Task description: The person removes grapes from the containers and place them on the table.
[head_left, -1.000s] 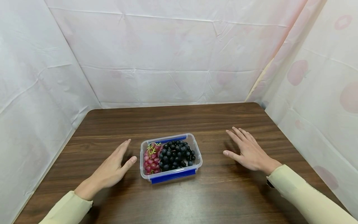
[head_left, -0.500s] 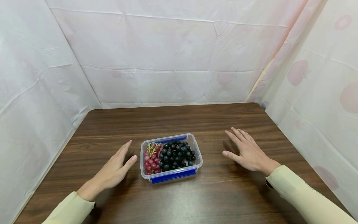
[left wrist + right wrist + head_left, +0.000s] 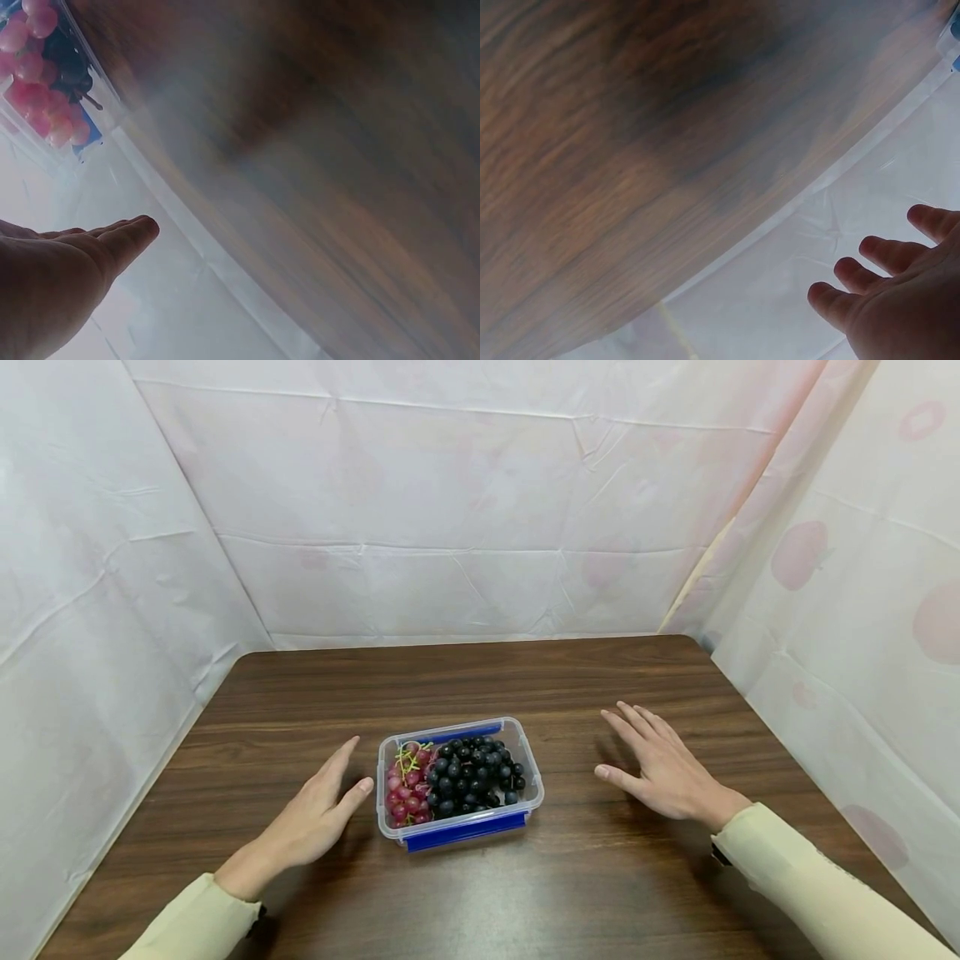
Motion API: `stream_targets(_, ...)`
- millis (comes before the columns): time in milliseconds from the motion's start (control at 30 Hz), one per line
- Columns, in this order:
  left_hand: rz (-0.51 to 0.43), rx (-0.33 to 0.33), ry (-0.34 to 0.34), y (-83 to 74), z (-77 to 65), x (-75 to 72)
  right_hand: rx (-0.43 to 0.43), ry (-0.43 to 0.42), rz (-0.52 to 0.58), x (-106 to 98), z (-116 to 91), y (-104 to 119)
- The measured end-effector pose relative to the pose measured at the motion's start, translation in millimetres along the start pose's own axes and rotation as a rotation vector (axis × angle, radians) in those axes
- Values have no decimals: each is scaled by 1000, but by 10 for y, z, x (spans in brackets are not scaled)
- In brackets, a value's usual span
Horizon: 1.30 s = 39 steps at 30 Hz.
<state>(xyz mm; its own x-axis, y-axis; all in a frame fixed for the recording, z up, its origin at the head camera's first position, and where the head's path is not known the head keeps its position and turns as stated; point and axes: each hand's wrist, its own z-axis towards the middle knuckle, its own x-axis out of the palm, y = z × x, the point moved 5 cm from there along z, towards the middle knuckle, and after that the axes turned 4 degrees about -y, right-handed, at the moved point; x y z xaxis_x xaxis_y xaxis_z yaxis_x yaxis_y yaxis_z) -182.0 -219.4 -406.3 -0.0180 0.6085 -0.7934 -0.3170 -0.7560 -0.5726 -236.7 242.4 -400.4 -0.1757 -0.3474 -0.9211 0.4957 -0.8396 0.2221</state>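
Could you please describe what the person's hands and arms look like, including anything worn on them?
The left hand and right hand are bare, with no gloves or rings visible. The left sleeve and right sleeve are long and pale yellow-green. A small black object peeks out under the end of each sleeve, too little of it showing to identify.
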Motion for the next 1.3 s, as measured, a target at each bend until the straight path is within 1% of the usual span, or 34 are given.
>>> stream_targets(267, -16, 0, 4, -34, -1, 31, -19, -7, 6, -6, 6, 53)
stream_targets(533, -22, 21, -5, -74, 10, 36, -25, -9, 14, -17, 16, 87)
stream_targets(967, -5, 36, 4, -88, 20, 84, -10, 11, 51, -25, 18, 149)
stream_targets(1300, 1, 44, 13, -110, 24, 119, -18, 14, 67, -27, 24, 199)
